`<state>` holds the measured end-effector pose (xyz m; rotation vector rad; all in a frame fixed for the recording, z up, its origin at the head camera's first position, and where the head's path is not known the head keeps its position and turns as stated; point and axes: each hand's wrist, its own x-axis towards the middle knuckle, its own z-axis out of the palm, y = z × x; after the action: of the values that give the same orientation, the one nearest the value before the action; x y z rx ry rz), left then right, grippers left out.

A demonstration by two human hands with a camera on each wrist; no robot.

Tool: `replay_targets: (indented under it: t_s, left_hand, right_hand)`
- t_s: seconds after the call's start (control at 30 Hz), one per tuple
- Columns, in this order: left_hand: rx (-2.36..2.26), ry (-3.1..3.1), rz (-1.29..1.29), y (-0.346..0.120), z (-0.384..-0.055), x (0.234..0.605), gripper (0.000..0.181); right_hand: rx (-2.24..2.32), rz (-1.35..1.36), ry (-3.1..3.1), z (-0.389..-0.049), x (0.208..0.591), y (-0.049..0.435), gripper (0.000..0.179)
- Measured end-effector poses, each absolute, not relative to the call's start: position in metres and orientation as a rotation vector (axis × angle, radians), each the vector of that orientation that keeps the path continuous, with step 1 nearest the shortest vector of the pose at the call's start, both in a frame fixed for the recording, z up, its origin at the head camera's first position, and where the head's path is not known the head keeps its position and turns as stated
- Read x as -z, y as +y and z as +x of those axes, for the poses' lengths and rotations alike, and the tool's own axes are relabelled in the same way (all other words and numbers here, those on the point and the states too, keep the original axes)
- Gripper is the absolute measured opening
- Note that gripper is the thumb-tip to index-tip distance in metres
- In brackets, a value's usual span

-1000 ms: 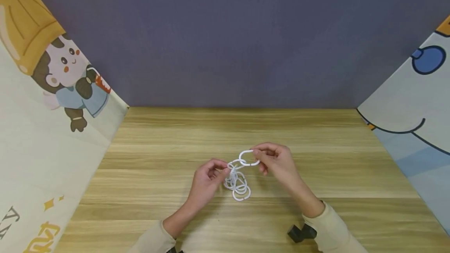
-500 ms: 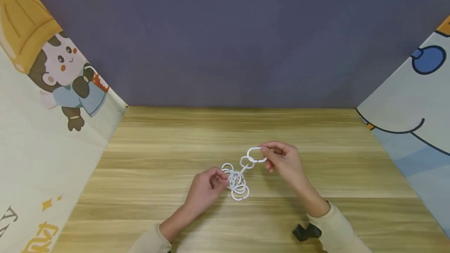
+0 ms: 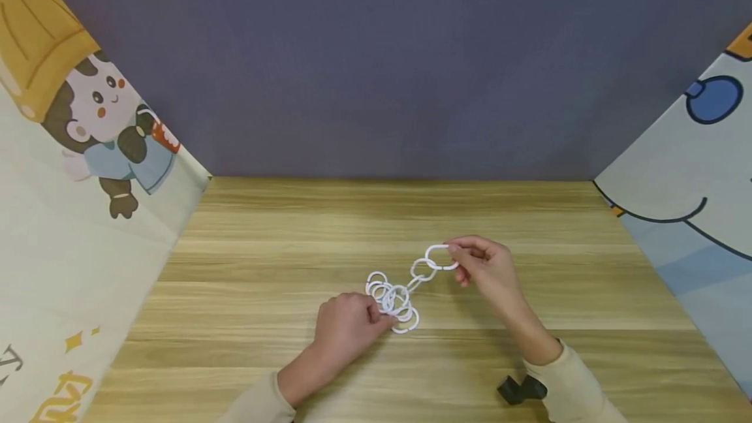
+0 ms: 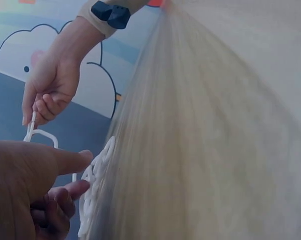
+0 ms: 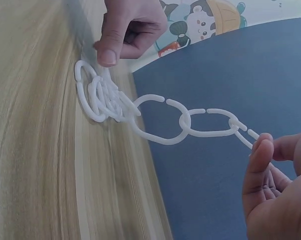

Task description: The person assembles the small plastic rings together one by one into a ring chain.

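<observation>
A chain of white plastic links (image 5: 210,133) runs from a small heap on the table up to my right hand (image 3: 492,273). Thumb and fingers of that hand pinch the end link, which is raised above the wood. Each link is an oval ring with a small gap in its side. Several more links lie bunched in the heap (image 5: 104,97). My left hand (image 3: 348,328) is at the heap's near left side. In the left wrist view its thumb and forefinger stand apart, close to the links; whether they touch them I cannot tell.
The wood-grain table (image 3: 282,227) reaches back to a dark blue-grey panel (image 3: 376,83). Cartoon-printed side walls stand left and right. A black device (image 3: 521,389) sits at the right sleeve's cuff.
My right hand has moved right, drawing several links out of the heap into a line. The left hand has let go of the links and shifted down toward the near side of the heap.
</observation>
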<state>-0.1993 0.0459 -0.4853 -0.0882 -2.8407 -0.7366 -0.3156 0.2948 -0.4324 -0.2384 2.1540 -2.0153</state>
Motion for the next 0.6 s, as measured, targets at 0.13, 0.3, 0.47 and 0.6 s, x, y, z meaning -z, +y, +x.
replay_targets:
  t_s: [0.13,0.3,0.47,0.6]
  left_hand:
    - [0.567,-2.859,-0.082,0.05,-0.199,0.488,0.052]
    - [0.589,-2.887,-0.037,0.055,-0.199,0.489,0.041]
    - [0.736,-2.942,-0.016,0.048,-0.2,0.484,0.023]
    - [0.82,-2.958,-0.036,0.039,-0.198,0.482,0.018]
  right_hand:
    - [2.019,-0.251,2.146,-0.317,0.433,0.295,0.026]
    - [2.028,-0.249,2.143,-0.318,0.435,0.296,0.025]
    - [2.041,-0.233,2.147,-0.321,0.438,0.301,0.025]
    - [2.036,-0.218,2.159,-0.322,0.44,0.305,0.026]
